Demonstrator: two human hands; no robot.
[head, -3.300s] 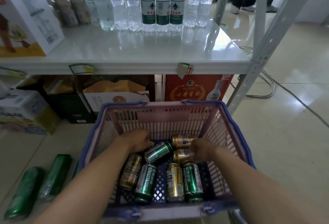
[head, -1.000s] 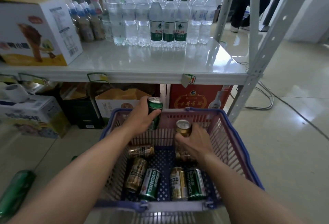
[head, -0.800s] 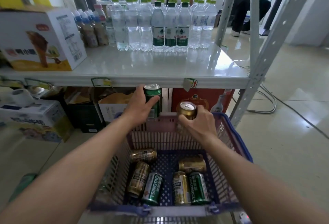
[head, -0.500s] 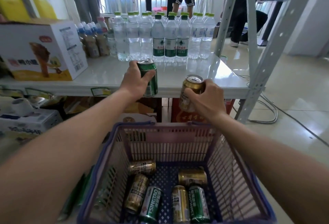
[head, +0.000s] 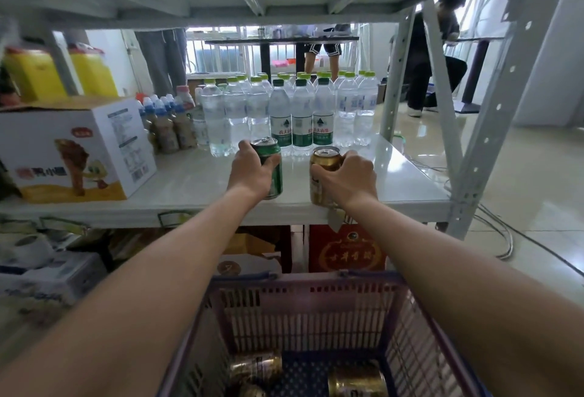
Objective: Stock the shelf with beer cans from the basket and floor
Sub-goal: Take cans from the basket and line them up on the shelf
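The fingers (head: 271, 161) of the left hand (head: 251, 172) are wrapped round a green aluminium beer can (head: 271, 169), and those of the right hand (head: 346, 177) clasp a gold aluminium beer can (head: 324, 172) — both cans upright, side by side but apart, at the front of the glossy white metal shelf (head: 395, 175). Whether their bases already rest on the shelf I cannot tell for certain; they look down or very nearly so. Behind them stands a block of clear plastic water bottles with green caps (head: 290, 112), and to the left a white cardboard carton with a yellow band (head: 72, 147).

The step in hand, as I judge it, is the setting-down of this pair. Next the fingers need to let go cleanly without tipping either can, then reach back down for more.

Half a second ago both cans were held lower, by the shelf's front edge — now they are over the shelf surface. The purple and pink plastic basket (head: 316, 311) has slid to the bottom of the view, with only a few gold cans (head: 357, 381) showing in it.
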